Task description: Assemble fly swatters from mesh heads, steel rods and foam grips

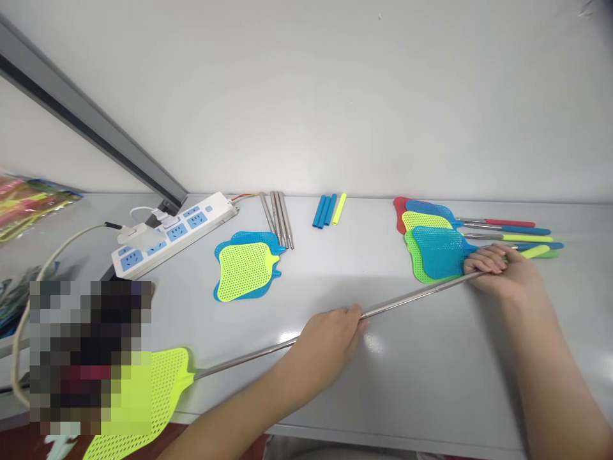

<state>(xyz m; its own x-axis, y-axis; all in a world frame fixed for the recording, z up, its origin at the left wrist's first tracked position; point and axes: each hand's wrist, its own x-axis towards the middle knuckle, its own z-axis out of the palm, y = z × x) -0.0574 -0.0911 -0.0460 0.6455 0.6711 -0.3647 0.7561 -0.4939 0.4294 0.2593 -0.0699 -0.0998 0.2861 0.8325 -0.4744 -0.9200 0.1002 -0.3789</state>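
Observation:
A telescopic fly swatter lies drawn out across my view, its yellow head (167,390) at the lower left and its thin metal rod (407,299) slanting up to the right. Midway along the rod, my left hand (330,332) is closed around it. My right hand (498,268) grips the far end, near a yellow handle (535,252) that pokes out past the fist. Just behind the right hand rest several finished swatters with red, blue, yellow and green heads, the front one a blue swatter (438,252).
Loose swatter heads (244,271) lie at centre left, beside several metal rods (281,220). Short blue and yellow handle tubes (328,211) sit against the wall. A power strip (175,236) with plugs and a white cable (36,287) occupies the left. Plastic-wrapped items (33,201) are farther left.

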